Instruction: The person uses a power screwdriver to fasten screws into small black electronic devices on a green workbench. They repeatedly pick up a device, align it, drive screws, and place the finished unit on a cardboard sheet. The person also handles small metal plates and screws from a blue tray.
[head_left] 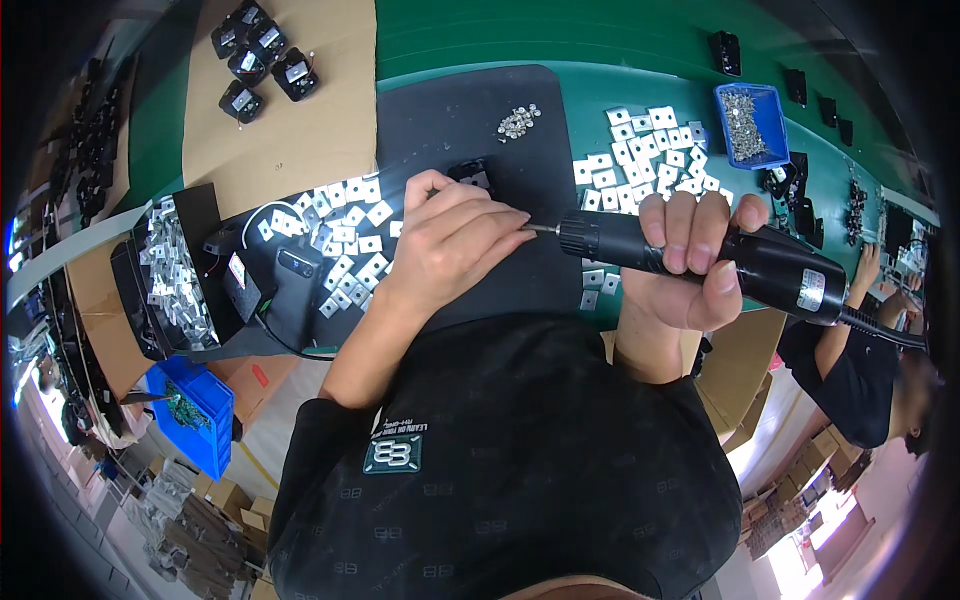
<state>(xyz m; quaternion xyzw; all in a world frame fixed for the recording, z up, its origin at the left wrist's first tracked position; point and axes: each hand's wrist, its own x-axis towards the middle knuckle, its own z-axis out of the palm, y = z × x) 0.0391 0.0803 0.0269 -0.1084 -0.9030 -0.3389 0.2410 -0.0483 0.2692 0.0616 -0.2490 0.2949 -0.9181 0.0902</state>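
Observation:
A black electric screwdriver [690,255] lies across my right hand [690,255], whose fingers wrap round its body. Its bit [543,229] points left, toward my left hand [455,240]. Thumb and fingertips of that hand are pinched together at the bit's tip; whatever they hold there is hidden. Just behind my left hand a small black housing [472,174] rests on the black mat [460,110], partly covered by the fingers. A little pile of screws [518,122] lies farther back on the mat.
Small metal plates [640,150] are spread right of the mat, beside a blue bin [755,125] of screws. More plates [350,225] lie at left, near a full black box [175,270]. Finished-looking black housings [265,45] stand on cardboard [290,120]. Another person [850,360] sits at right.

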